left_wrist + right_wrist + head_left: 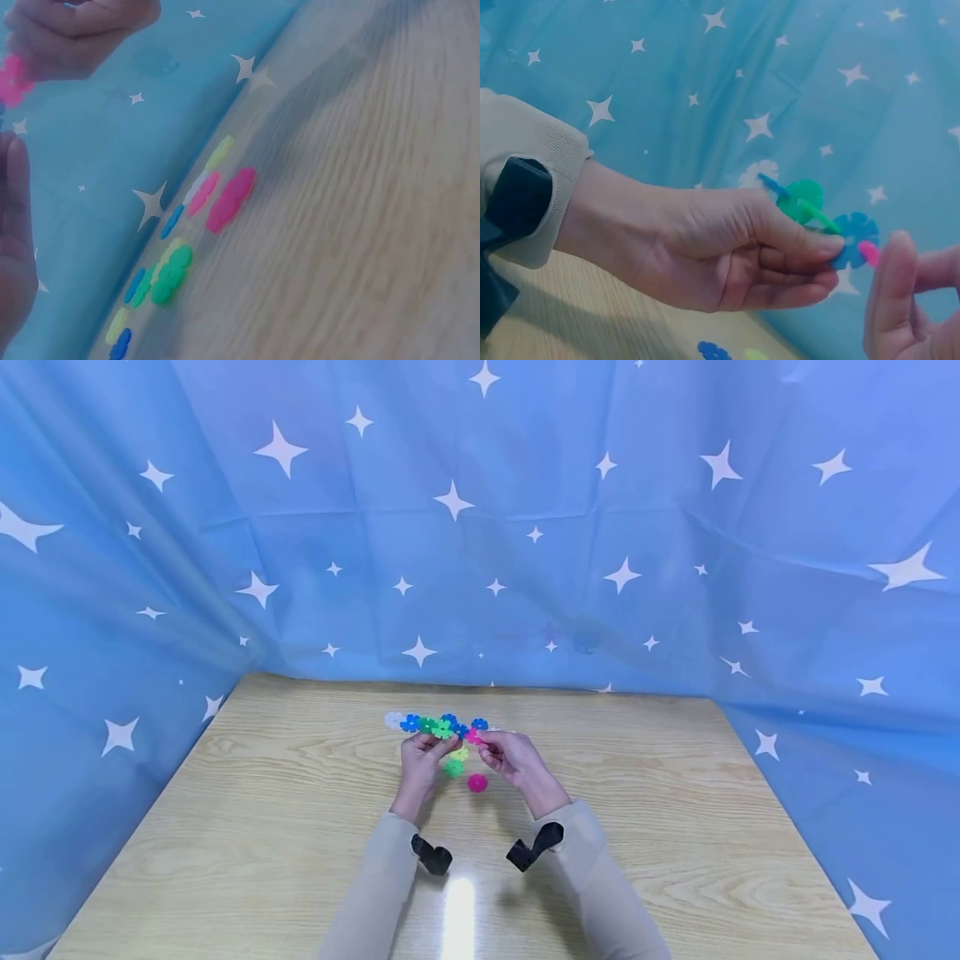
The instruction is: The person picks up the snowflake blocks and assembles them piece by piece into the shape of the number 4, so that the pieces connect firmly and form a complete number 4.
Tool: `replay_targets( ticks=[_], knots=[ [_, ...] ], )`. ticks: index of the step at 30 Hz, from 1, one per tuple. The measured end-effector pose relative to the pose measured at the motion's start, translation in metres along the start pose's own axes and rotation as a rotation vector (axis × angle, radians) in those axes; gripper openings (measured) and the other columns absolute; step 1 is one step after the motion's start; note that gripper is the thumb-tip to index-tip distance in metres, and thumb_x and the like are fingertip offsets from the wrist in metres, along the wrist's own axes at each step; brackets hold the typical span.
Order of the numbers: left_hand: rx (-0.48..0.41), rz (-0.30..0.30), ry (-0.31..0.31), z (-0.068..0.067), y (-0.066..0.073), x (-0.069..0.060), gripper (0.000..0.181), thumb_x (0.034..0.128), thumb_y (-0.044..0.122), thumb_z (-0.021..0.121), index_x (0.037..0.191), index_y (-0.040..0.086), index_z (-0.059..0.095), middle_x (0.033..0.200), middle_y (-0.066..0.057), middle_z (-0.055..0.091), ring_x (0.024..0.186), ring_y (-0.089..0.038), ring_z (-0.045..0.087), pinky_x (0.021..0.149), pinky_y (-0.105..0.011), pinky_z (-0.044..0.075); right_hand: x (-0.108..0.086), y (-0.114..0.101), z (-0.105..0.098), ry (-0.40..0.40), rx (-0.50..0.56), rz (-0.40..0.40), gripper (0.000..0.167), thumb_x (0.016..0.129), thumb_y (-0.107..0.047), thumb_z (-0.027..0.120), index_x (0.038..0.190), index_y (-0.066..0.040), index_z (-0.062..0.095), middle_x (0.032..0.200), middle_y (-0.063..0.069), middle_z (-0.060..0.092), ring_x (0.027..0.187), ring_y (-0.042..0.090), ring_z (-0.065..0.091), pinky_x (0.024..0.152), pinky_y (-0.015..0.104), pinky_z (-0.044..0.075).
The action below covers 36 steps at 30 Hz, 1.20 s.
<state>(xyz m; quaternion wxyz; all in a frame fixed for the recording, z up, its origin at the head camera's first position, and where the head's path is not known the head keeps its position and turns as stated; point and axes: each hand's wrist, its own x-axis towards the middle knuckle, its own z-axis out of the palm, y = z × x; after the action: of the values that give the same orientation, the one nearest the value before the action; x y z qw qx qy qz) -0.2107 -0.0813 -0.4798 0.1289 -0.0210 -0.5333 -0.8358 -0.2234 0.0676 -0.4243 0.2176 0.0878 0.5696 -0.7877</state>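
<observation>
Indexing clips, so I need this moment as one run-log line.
left hand: holds disc chain | right hand: pinches pink disc at chain's blue end disc | joined: can't tell | table: loose discs

My right hand (pixel 512 758) has room rightward over the worktop (pixel 675 810), but leftward a loose pink disc (pixel 477 783) and my left hand (pixel 420 764) obstruct me.

My row of slotted, flower-edged discs (pixel 427 725), held up off the table.
From the left run a white disc (pixel 393 720), a blue one (pixel 409 723), a deeper green one (pixel 810 193) and a bright green one (pixel 819 216), joined crosswise; at the right, my left hand (pixel 422 767) grips by another blue disc (pixel 856 238). My right hand (pixel 517 758) pinches a pink disc (pixel 473 737) against its right edge; whether it is slotted in, I cannot tell.
</observation>
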Motion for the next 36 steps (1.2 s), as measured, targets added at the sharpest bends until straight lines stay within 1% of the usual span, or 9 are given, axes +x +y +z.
replay_targets(
  ticks=[4, 7, 12, 17, 21, 26, 30, 33, 36],
  knots=[
    [-0.02, -0.017, -0.002, -0.0012, -0.0008, -0.0015, 0.029, 0.0832, -0.01, 0.063, 0.066, 0.013, 0.067, 0.064, 0.003, 0.067, 0.065, -0.01, 0.068, 0.076, -0.027, 0.057, 0.001, 0.0022, 0.0009, 0.01, 0.0, 0.001, 0.024, 0.09, -0.001, 0.056, 0.067, -0.007, 0.061, 0.058, -0.001, 0.056, 0.05, 0.004, 0.052, 0.046, 0.01, 0.045],
    [-0.032, -0.013, 0.008, -0.0014, -0.0022, -0.0019, 0.03, 0.0824, -0.012, 0.063, 0.066, 0.013, 0.067, 0.063, 0.003, 0.066, 0.064, -0.01, 0.068, 0.074, -0.026, 0.057, 0.0012, 0.0037, 0.0021, 0.027, -0.003, -0.005, 0.025, 0.09, -0.001, 0.056, 0.066, -0.007, 0.061, 0.057, -0.001, 0.056, 0.048, 0.004, 0.052, 0.045, 0.01, 0.045],
    [-0.015, 0.001, 0.028, -0.0021, -0.0037, -0.0023, 0.029, 0.0818, -0.011, 0.064, 0.066, 0.013, 0.066, 0.063, 0.003, 0.066, 0.062, -0.009, 0.067, 0.073, -0.025, 0.058, 0.0015, 0.0054, 0.0038, 0.048, -0.021, -0.016, 0.021, 0.089, -0.001, 0.058, 0.069, -0.006, 0.062, 0.058, 0.0, 0.056, 0.048, 0.005, 0.051, 0.045, 0.011, 0.045],
    [0.001, -0.007, 0.033, -0.0031, -0.0055, -0.0031, 0.029, 0.0819, -0.01, 0.064, 0.067, 0.014, 0.068, 0.063, 0.004, 0.067, 0.063, -0.009, 0.068, 0.074, -0.025, 0.057, 0.0023, 0.0073, 0.0041, 0.063, -0.027, -0.02, 0.016, 0.088, -0.001, 0.059, 0.074, -0.004, 0.064, 0.058, 0.001, 0.057, 0.048, 0.006, 0.051, 0.045, 0.011, 0.044],
    [-0.011, -0.012, 0.044, -0.0028, -0.0055, -0.0045, 0.029, 0.081, -0.012, 0.064, 0.067, 0.013, 0.068, 0.062, 0.003, 0.066, 0.062, -0.009, 0.067, 0.072, -0.025, 0.057, 0.0027, 0.0081, 0.0034, 0.052, -0.054, -0.025, 0.014, 0.089, -0.001, 0.058, 0.077, -0.004, 0.065, 0.058, 0.001, 0.057, 0.047, 0.006, 0.05, 0.044, 0.012, 0.042],
    [-0.031, -0.03, 0.047, -0.001, -0.0034, -0.0055, 0.027, 0.0814, -0.013, 0.063, 0.068, 0.01, 0.067, 0.062, 0.002, 0.066, 0.062, -0.01, 0.067, 0.072, -0.026, 0.058, 0.0031, 0.0052, 0.0036, 0.023, -0.104, -0.023, 0.018, 0.089, -0.003, 0.058, 0.072, -0.005, 0.063, 0.059, 0.0, 0.055, 0.047, 0.006, 0.048, 0.044, 0.012, 0.041],
    [-0.033, -0.03, 0.039, -0.001, -0.0006, -0.0044, 0.026, 0.0822, -0.012, 0.062, 0.067, 0.009, 0.065, 0.063, 0.001, 0.067, 0.063, -0.01, 0.067, 0.073, -0.027, 0.058, 0.0035, 0.0027, 0.005, 0.011, -0.106, -0.011, 0.019, 0.089, -0.003, 0.058, 0.071, -0.006, 0.061, 0.06, 0.0, 0.055, 0.049, 0.007, 0.049, 0.045, 0.012, 0.042],
    [-0.04, -0.029, 0.032, -0.0018, 0.0007, -0.0022, 0.028, 0.0828, -0.012, 0.062, 0.063, 0.009, 0.06, 0.064, 0.001, 0.066, 0.065, -0.01, 0.068, 0.075, -0.028, 0.058, 0.0046, 0.0019, 0.0055, 0.001, -0.098, -0.014, 0.02, 0.09, -0.005, 0.059, 0.071, -0.006, 0.061, 0.06, 0.0, 0.056, 0.049, 0.007, 0.05, 0.046, 0.013, 0.043],
    [-0.067, -0.029, 0.045, -0.0015, 0.0019, 0.0008, 0.034, 0.0827, -0.013, 0.061, 0.057, 0.008, 0.052, 0.063, -0.001, 0.064, 0.067, -0.011, 0.069, 0.076, -0.03, 0.057, 0.0054, 0.0009, 0.0058, -0.023, -0.107, -0.044, 0.019, 0.091, -0.007, 0.059, 0.072, -0.006, 0.061, 0.061, 0.0, 0.056, 0.05, 0.007, 0.05, 0.047, 0.013, 0.044]
  ],
)
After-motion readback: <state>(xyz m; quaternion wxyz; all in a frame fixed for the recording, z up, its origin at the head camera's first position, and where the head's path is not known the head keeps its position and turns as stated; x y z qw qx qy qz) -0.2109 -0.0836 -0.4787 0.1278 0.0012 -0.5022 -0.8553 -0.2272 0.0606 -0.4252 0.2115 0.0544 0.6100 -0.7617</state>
